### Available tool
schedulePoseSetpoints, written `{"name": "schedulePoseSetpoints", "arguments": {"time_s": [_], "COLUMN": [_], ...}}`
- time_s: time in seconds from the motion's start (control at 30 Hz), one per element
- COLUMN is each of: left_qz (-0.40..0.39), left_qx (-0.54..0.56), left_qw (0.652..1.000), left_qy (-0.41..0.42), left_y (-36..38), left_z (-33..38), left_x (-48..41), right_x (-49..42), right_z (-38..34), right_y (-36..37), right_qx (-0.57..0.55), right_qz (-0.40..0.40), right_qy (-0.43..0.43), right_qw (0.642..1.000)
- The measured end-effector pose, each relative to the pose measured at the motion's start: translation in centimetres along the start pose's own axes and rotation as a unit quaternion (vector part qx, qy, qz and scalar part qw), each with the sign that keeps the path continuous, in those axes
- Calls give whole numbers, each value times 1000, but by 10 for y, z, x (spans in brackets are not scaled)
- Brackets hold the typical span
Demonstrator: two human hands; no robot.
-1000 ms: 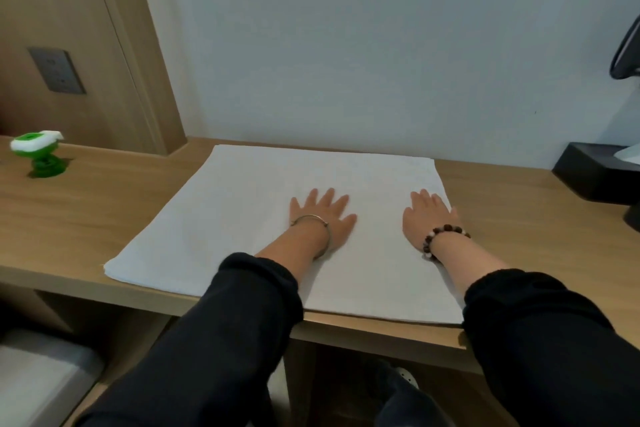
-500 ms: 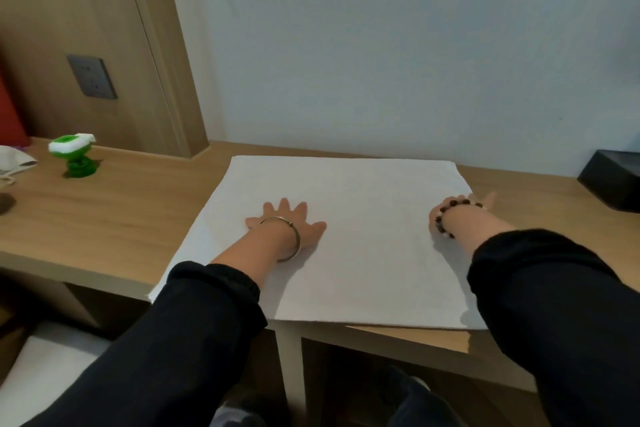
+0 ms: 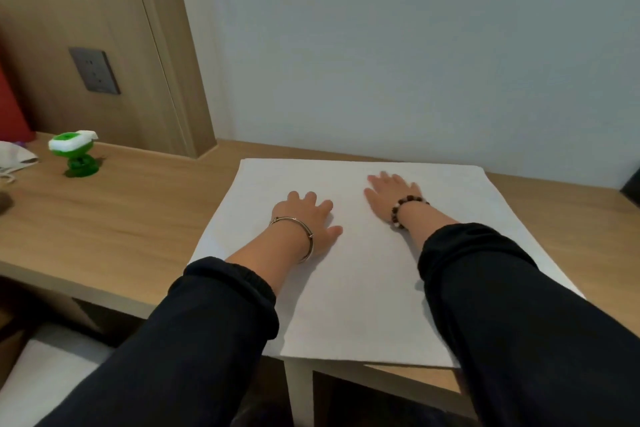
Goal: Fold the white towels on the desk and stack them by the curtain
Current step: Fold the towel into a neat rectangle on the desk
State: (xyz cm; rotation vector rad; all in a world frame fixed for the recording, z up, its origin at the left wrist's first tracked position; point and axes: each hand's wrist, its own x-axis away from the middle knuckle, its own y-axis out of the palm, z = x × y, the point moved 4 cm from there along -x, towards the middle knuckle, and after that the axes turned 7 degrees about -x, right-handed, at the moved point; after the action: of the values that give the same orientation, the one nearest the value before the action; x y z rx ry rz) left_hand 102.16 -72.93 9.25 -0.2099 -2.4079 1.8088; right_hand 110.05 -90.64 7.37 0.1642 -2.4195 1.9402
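Green toy (image 3: 77, 155) left of towel (image 3: 363, 288); wall socket (image 3: 94, 70) behind.

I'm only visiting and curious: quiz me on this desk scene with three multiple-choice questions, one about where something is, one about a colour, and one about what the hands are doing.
1. Where does the small green-and-white plastic toy stand?
A. On the flat white towel
B. On the wooden desk, left of the towel
C. On the floor

2. What colour are the person's long sleeves?
A. Red
B. Black
C. White

3. How do the left hand and right hand lie?
A. Flat on the towel, holding nothing
B. Pinching a towel corner
C. Raised well above the desk

Answers:
1 B: the toy stands on bare wood, apart from the towel.
2 B: both sleeves are black down to the cuffs.
3 A: both palms rest on the cloth, and no edge is gripped.
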Motion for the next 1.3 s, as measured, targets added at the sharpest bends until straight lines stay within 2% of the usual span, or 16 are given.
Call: {"name": "schedulePoseSetpoints", "arguments": {"time_s": [0.13,0.2,0.3,0.43,0.53,0.67,0.9,1.03,1.17,1.23,1.3], "left_qz": [-7,-18,-31,-61,-64,-74,-40,-89,-135,-133,-148], "left_qx": [-14,-19,9,94,101,99,79,97,17,-6,-1], "left_qw": [1000,1000,999,994,993,992,996,990,991,991,988], "left_qy": [16,3,-28,5,-4,-5,-28,-52,-12,18,33], "left_y": [-2,-5,-5,20,27,28,12,-7,-38,-48,-52], "left_z": [-2,0,8,18,11,2,-5,-1,16,30,38], "left_x": [-5,-13,-25,-29,-30,-22,0,9,25,37,45], "right_x": [-5,-2,7,36,60,96,121,121,114,110,110], "right_z": [60,60,34,-3,-9,-6,1,9,22,27,28], "right_y": [-14,-12,-3,16,18,19,9,-8,-24,-26,-17], "right_qx": [-24,-30,-18,9,19,42,45,107,189,164,86], "right_qz": [42,23,2,-28,-51,-86,-102,-106,-95,-108,-115], "right_qy": [210,249,196,70,44,28,37,68,110,122,96], "right_qw": [976,968,980,997,998,995,993,986,971,973,985]}}
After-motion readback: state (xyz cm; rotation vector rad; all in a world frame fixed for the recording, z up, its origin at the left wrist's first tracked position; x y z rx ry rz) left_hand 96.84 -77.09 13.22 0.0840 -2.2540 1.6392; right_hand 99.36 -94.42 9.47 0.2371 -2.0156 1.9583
